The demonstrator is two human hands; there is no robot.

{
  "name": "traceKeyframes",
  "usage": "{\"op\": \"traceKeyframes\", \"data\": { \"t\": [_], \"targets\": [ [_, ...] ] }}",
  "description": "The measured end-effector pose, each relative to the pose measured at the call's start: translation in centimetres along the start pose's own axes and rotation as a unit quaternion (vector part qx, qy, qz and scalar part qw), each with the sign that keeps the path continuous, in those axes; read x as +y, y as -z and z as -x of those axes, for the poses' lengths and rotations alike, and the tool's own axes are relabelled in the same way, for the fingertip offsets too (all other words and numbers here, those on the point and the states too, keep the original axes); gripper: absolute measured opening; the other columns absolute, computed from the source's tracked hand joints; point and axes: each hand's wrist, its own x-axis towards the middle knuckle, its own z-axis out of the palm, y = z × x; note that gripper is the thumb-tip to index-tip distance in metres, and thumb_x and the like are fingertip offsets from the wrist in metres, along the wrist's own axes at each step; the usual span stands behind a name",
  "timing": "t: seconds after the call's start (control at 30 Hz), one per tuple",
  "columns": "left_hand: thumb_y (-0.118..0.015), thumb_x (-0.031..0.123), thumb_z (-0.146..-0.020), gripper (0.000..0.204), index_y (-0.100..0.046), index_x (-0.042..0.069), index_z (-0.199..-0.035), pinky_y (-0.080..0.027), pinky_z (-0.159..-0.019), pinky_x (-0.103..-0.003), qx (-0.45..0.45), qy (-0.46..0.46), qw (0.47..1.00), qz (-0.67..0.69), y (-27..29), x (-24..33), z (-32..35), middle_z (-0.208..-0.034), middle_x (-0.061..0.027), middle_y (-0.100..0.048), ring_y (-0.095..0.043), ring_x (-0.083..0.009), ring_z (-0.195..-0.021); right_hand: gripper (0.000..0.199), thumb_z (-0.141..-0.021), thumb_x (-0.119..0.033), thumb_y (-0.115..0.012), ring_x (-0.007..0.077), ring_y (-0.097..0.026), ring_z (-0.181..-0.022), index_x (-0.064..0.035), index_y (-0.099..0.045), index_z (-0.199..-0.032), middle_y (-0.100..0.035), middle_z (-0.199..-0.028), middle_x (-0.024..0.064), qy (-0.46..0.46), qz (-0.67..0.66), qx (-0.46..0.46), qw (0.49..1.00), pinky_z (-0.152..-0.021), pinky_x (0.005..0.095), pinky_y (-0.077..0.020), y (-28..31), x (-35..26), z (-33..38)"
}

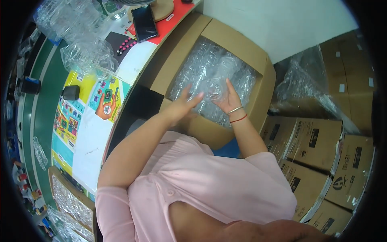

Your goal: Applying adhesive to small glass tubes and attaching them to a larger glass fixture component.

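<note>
The person is reaching both hands into an open cardboard box (258,60) standing beside the worktop (90,141). The left hand (183,105) is hovering over the box's near edge with fingers spread wide, holding nothing. The right hand (229,99) is resting, fingers extended and pointing away from the person, on a bundle of clear plastic pieces (213,76) that is filling the box. The bundle's long axis is running from the near wall toward the far corner; whether the right hand is gripping it I cannot tell. Two thin bracelets (237,114), one silver and one red, are sitting on the right wrist.

Left of the left hand, colourful printed sheets (78,117) are lying on the worktop, with a small black block (71,92) on them. Farther off, a dark phone (144,23) is lying on a red sheet, beside heaps of clear plastic (86,54). Right of the right hand, brown cartons (318,149) bearing dark rectangular labels are stacked, with a crumpled clear bag (306,86) above them.
</note>
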Motion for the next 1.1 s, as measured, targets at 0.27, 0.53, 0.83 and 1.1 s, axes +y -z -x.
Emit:
{"op": "traceKeyframes", "data": {
  "t": [0.27,0.53,0.83,1.1],
  "targets": [
    [-0.062,0.052,-0.075,0.097,-0.001,0.013,-0.140,-0.049,-0.079,-0.039,0.088,0.029,0.989,0.117,-2.8,0.1,-6.4,-0.127,-0.0208,-0.031,-0.052,-0.0342,-0.098,0.038,-0.082,-0.011,-0.049,0.0347,-0.054,-0.097,0.0062,-0.041,-0.115,-0.051,-0.109,0.0201,0.098,-0.008,0.271,0.958,-0.082,0.0398,-0.0458,14.4,-4.8,-9.2],
    [-0.069,0.034,-0.073,0.077,-0.026,0.012,-0.133,-0.048,-0.077,-0.039,0.198,0.005,0.978,-0.064,-3.7,-1.9,-7.3,-0.123,-0.0196,-0.041,-0.053,-0.0288,-0.095,0.031,-0.084,-0.025,-0.055,0.0234,-0.053,-0.094,-0.0060,-0.052,-0.108,-0.054,-0.105,0.0083,0.184,-0.028,0.283,0.941,-0.076,0.0380,-0.0478,15.3,-9.3,-20.0],
    [-0.074,0.027,-0.067,0.069,-0.039,0.011,-0.124,-0.042,-0.088,-0.039,0.259,-0.237,0.845,-0.403,-3.4,-3.0,-4.1,-0.117,-0.0185,-0.042,-0.045,-0.0319,-0.109,0.055,-0.087,-0.049,-0.036,0.0288,-0.050,-0.106,-0.0064,-0.048,-0.120,-0.051,-0.119,0.0123,0.262,-0.105,-0.008,0.959,-0.094,0.0425,-0.0382,13.6,-9.7,-18.9],
    [-0.074,0.021,-0.068,0.088,-0.021,0.003,-0.136,-0.027,-0.102,-0.035,0.086,0.015,0.978,0.189,3.5,-7.4,9.6,-0.135,-0.0125,-0.032,-0.034,-0.0244,-0.123,0.058,-0.084,-0.053,-0.039,0.0296,-0.055,-0.097,-0.0070,-0.047,-0.120,-0.055,-0.110,0.0135,0.268,-0.122,-0.069,0.953,-0.086,0.0410,-0.0446,-4.2,-2.9,-5.6]
  ]
}}
